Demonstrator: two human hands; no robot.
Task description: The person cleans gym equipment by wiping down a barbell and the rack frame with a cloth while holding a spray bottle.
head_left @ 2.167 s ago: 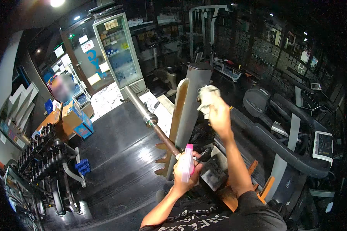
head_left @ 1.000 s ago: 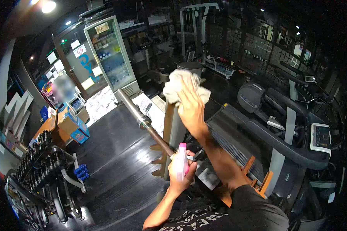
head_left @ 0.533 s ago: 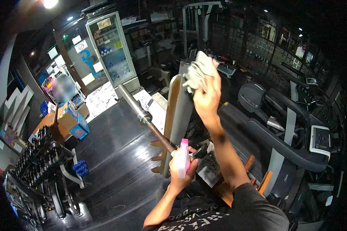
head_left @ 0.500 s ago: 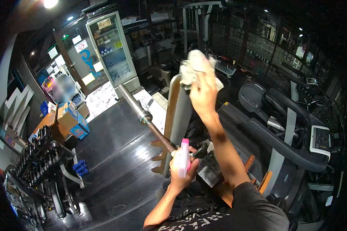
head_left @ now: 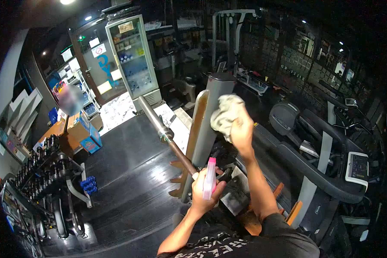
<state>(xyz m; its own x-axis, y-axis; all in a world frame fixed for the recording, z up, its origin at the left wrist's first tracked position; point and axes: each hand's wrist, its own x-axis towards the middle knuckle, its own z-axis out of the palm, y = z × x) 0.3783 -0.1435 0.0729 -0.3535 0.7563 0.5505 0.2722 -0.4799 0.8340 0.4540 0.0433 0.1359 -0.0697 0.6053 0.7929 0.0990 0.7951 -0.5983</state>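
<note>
The right hand (head_left: 241, 131) was clenched around a crumpled pale cloth (head_left: 225, 114) and pressed it against the side of a grey upright post (head_left: 210, 114) of a rack, a little below the dark cap of the post. The cloth was near the centre of the view, at about 12 o'clock from the left hand (head_left: 205, 189). The left hand was closed around a spray bottle (head_left: 210, 181) with a pink top and held it upright, close to the body, just beside the lower part of the same post. A barbell (head_left: 163, 133) lay across the rack and ran from the left hand toward 11 o'clock, its thick sleeve pointing to a glass-door fridge (head_left: 133, 58) far behind. At 9 o'clock from the left hand a dumbbell rack (head_left: 43, 176) stood on the dark floor (head_left: 124, 172). At 3 o'clock a treadmill (head_left: 331, 167) with a small console was seen, well apart from both hands.
</note>
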